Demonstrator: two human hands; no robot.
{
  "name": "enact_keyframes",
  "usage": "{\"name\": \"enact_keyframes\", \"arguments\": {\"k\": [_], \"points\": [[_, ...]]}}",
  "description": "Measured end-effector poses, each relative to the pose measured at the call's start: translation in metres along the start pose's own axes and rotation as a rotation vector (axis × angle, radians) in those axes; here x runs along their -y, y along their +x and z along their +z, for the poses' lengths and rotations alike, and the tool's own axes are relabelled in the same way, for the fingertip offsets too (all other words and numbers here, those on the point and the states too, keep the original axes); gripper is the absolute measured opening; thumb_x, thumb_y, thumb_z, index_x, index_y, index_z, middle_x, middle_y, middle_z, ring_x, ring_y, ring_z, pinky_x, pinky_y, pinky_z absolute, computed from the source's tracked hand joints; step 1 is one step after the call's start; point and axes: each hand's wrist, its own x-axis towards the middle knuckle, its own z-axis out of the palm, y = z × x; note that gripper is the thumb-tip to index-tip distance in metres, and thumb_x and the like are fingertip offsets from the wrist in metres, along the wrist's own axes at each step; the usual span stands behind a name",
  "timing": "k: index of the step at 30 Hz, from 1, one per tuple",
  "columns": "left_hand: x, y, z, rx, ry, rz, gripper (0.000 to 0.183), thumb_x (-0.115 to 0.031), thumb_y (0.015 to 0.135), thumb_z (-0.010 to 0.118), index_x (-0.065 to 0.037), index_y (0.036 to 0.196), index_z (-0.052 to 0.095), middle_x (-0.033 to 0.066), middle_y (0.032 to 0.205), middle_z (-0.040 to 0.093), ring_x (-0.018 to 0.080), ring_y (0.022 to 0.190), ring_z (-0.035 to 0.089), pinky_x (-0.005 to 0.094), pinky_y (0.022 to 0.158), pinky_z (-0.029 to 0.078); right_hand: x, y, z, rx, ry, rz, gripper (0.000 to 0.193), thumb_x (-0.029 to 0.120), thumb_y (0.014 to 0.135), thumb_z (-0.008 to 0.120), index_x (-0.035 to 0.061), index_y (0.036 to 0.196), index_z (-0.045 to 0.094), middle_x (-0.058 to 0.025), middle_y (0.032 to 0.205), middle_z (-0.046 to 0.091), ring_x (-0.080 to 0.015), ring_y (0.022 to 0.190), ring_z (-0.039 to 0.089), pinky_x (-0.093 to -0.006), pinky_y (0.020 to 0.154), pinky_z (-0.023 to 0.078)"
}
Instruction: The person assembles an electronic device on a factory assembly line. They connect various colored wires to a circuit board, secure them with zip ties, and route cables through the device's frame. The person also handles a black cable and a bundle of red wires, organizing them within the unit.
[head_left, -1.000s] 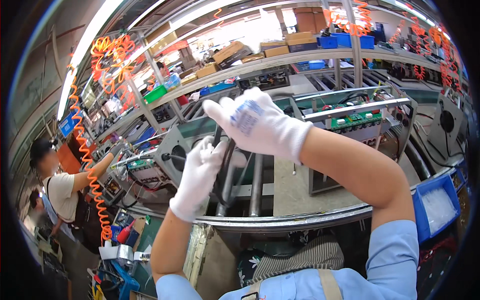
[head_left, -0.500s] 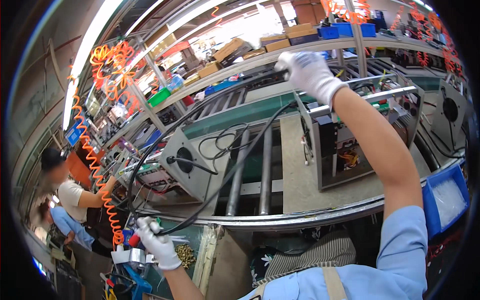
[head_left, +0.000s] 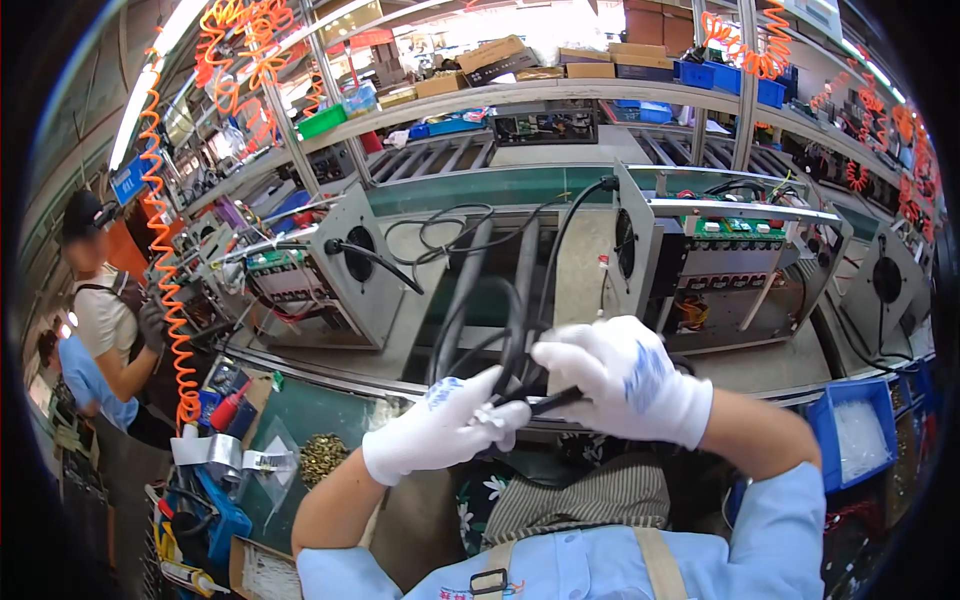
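A thick black power cable (head_left: 567,225) runs from the rear of the right-hand open metal chassis (head_left: 725,270) down to my hands, where it lies in loops. My left hand (head_left: 445,425), in a white glove, grips the looped cable, its fingers closed round it. Beside it, slightly higher, my gloved right hand (head_left: 630,385) is closed on the cable too, its fingertips blurred by motion. A short stretch of cable spans the two hands. Inside the chassis are green circuit boards and wiring.
Another chassis (head_left: 365,265) with a fan and cable stands left on the roller conveyor (head_left: 520,275). Brass screws (head_left: 323,458) and a red-handled tool (head_left: 232,408) lie on the left bench. A blue bin (head_left: 855,435) hangs right. A co-worker (head_left: 105,310) stands far left.
Both hands have come together in front of me, my right from the upper right, my left from the lower left. The cable, stretched wide before, is now gathered into loops.
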Motion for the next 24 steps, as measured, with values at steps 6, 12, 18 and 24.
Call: {"name": "enact_keyframes", "arguments": {"k": [6, 12, 18, 24], "points": [[-0.016, 0.020, 0.030, 0.181, 0.632, 0.326, 0.034, -0.031, 0.086, 0.067, -0.002, 0.094, 0.053, 0.0162, 0.078, 0.061, 0.0347, 0.072, 0.063, 0.0409, 0.064, 0.050, 0.008, -0.025, -0.012, 0.570, 0.072, 0.184, 0.048, 0.018, 0.073, 0.073, 0.0105, 0.118, 0.059, -0.0128, 0.088, 0.067, -0.0301, 0.086, 0.067, -0.0418, 0.074, 0.053], [-0.009, 0.040, 0.018, -0.396, 0.979, 0.569, 0.048, -0.020, 0.066, 0.076, -0.011, 0.110, 0.062, 0.0055, 0.087, 0.067, 0.0259, 0.065, 0.062, 0.0374, 0.054, 0.046, 0.015, -0.070, -0.016, 0.123, 0.706, 0.721, 0.027, 0.021, 0.087, 0.072, 0.0033, 0.106, 0.062, -0.0059, 0.079, 0.068, -0.0137, 0.072, 0.066, -0.0288, 0.064, 0.051], [0.004, 0.055, 0.038, -0.047, 0.914, 0.436, 0.044, -0.020, 0.074, 0.073, -0.008, 0.115, 0.059, 0.0090, 0.087, 0.065, 0.0275, 0.073, 0.066, 0.0367, 0.063, 0.053, 0.002, -0.058, 0.004, 0.474, 0.944, 0.978, 0.028, 0.026, 0.093, 0.063, -0.0005, 0.102, 0.059, -0.0009, 0.070, 0.057, -0.0087, 0.063, 0.052, -0.0289, 0.057, 0.043], [0.014, 0.031, 0.058, -0.238, 0.616, 0.280, 0.012, -0.008, 0.085, 0.062, -0.004, 0.096, 0.064, 0.0148, 0.086, 0.064, 0.0327, 0.080, 0.064, 0.0409, 0.070, 0.050, -0.026, -0.075, 0.018, 0.124, 1.225, 1.224, 0.020, 0.020, 0.092, 0.064, 0.0016, 0.093, 0.058, 0.0035, 0.067, 0.050, -0.0022, 0.054, 0.045, -0.0201, 0.048, 0.035]]}}
